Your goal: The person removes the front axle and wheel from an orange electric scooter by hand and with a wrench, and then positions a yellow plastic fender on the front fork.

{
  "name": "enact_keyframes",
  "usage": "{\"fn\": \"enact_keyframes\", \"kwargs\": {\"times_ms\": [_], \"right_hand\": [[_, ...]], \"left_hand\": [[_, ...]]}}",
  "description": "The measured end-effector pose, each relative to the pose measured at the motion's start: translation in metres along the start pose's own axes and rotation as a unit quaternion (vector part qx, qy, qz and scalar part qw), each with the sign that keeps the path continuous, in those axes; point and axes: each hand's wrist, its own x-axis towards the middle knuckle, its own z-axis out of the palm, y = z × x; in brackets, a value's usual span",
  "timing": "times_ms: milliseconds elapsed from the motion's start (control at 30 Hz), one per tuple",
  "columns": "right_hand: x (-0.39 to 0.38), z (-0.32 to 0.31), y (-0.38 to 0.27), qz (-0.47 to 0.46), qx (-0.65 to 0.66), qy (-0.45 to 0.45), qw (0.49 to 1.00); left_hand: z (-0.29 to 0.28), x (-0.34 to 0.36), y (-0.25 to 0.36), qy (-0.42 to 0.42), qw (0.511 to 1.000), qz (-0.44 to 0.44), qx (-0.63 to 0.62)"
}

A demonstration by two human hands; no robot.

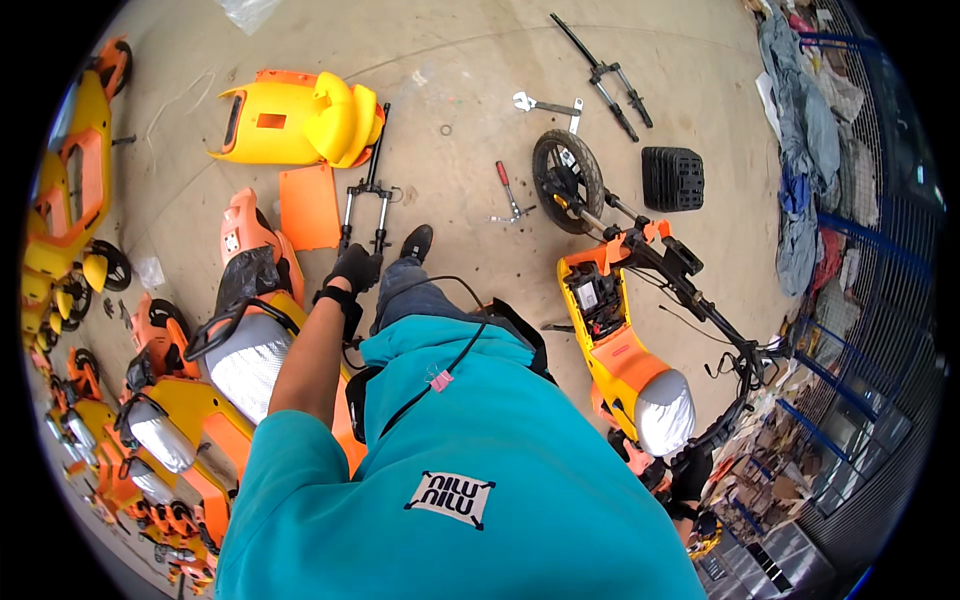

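Note:
My left hand point(357, 269) wears a black glove, with a dark band at the wrist. Its fingers look curled in; what they hold, if anything, is hidden. Just past it in the picture, the two leg ends of a black-and-silver front fork point(370, 187) meet the glove's edge; I cannot tell whether they touch. Beside the fork lie a flat orange panel point(310, 207) and a yellow scooter body shell point(285, 120). An orange-and-yellow scooter point(262, 312) with a silver-wrapped seat stands close to my left forearm. My right hand does not show.
At right stands a partly stripped yellow scooter point(620, 350) with its front wheel point(567, 180). On the floor lie an adjustable wrench point(545, 104), a red-handled screwdriver point(503, 175), another fork point(603, 75) and a black ribbed part point(672, 179). A person point(690, 485) is beyond the scooter. Several scooters line the left.

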Motion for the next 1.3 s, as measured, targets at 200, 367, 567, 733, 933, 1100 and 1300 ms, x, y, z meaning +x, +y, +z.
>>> {"fn": "enact_keyframes", "kwargs": {"times_ms": [200,367,567,733,933,1100,1300], "right_hand": [[-0.009,-0.004,0.034,-0.049,0.016,0.03,0.998],[-0.041,0.032,0.028,-0.332,-0.422,-0.008,0.843],[-0.071,0.054,0.063,-0.009,-0.171,0.038,0.985],[-0.089,0.07,0.071,0.046,-0.164,0.042,0.984],[-0.105,0.082,0.083,0.084,-0.163,0.041,0.982],[-0.112,0.089,0.087,0.097,-0.161,0.042,0.981],[-0.127,0.093,0.098,0.114,-0.166,0.041,0.979]], "left_hand": [[-0.012,0.042,-0.011,-0.013,0.997,-0.027,-0.068],[-0.016,0.064,-0.014,-0.047,0.994,-0.042,-0.086],[-0.015,0.064,0.002,-0.034,0.997,-0.055,-0.04],[-0.018,0.067,0.009,-0.043,0.997,-0.063,-0.033],[-0.023,0.065,0.035,-0.06,0.997,-0.044,0.019],[-0.024,0.072,0.048,-0.063,0.994,0.008,0.09],[-0.021,0.07,0.055,-0.054,0.993,0.048,0.095]]}}
